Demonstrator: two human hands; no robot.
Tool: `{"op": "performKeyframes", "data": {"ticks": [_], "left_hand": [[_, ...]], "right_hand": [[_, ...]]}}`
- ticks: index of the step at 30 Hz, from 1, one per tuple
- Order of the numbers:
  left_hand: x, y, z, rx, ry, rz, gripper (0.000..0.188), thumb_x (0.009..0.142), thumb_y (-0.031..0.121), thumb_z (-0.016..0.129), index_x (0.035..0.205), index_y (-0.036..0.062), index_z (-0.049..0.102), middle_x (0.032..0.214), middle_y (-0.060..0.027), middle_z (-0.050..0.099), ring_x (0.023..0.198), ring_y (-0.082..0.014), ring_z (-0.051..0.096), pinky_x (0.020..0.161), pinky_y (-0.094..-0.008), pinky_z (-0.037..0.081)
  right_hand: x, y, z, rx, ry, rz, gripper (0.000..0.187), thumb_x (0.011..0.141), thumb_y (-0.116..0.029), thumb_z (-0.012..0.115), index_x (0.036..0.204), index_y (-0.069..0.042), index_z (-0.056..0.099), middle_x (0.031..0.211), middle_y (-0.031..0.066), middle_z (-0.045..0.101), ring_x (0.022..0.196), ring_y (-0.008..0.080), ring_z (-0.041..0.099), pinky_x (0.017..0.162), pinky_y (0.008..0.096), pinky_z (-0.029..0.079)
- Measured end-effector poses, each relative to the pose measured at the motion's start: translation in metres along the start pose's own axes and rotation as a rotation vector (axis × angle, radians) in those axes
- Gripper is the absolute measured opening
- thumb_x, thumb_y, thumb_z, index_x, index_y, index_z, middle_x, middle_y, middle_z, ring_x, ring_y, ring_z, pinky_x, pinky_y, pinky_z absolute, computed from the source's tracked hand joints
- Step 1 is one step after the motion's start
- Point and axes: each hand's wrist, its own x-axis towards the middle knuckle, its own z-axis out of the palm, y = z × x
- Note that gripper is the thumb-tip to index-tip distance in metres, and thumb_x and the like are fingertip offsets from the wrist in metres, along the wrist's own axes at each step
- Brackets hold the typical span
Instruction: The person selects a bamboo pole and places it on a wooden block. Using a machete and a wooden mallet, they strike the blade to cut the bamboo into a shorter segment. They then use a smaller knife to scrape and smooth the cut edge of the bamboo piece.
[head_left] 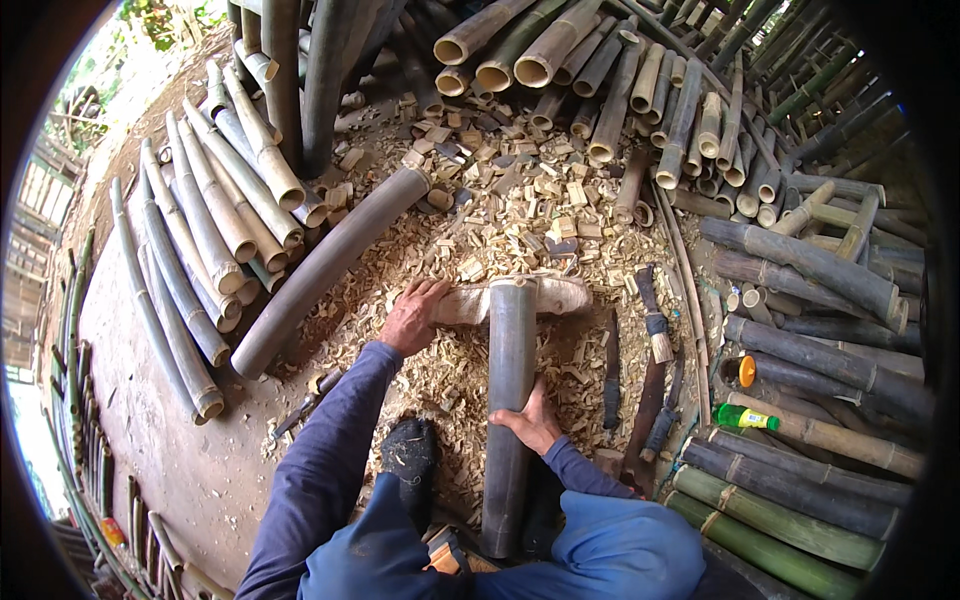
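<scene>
Head view: tube (510,360) found between the knees (630,540), upper end rested across block (563,295). Tube gripped by R hand (533,420), thumb laid over it; other fingers partly hidden, prob. curled along its R side. L hand (411,318) placed on block's L end; firm hold or light rest can't be told. Risks: tube could be rolled if R grip is slackened; block could be shifted on loose chips (450,385). Obscured: tube's underside, block's mid-section, lower-end support.
</scene>
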Motion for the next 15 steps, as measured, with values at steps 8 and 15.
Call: {"op": "performKeyframes", "data": {"ticks": [8, 15], "left_hand": [[-0.003, 0.020, 0.000, 0.250, 0.036, -0.095, 0.106, 0.068, 0.021, 0.091, 0.156, 0.0151, 0.032, 0.153, -0.0181, 0.041, 0.146, -0.0465, 0.030, 0.119, -0.0583, 0.031], [-0.193, 0.073, 0.006, -1.011, -0.228, -0.653, 0.049, 0.091, 0.024, 0.076, 0.130, -0.0027, 0.064, 0.115, -0.0136, 0.073, 0.096, -0.0237, 0.071, 0.089, -0.0358, 0.056]], "right_hand": [[0.009, 0.012, 0.003, -0.065, 0.075, -0.096, 0.102, 0.066, -0.029, 0.087, 0.141, 0.007, 0.028, 0.131, 0.0271, 0.049, 0.121, 0.0362, 0.054, 0.105, 0.0458, 0.045], [0.015, 0.015, 0.010, -0.054, 0.004, -0.041, 0.114, 0.064, -0.043, 0.089, 0.144, 0.009, 0.025, 0.138, 0.0322, 0.047, 0.129, 0.0417, 0.052, 0.108, 0.0460, 0.044]]}}
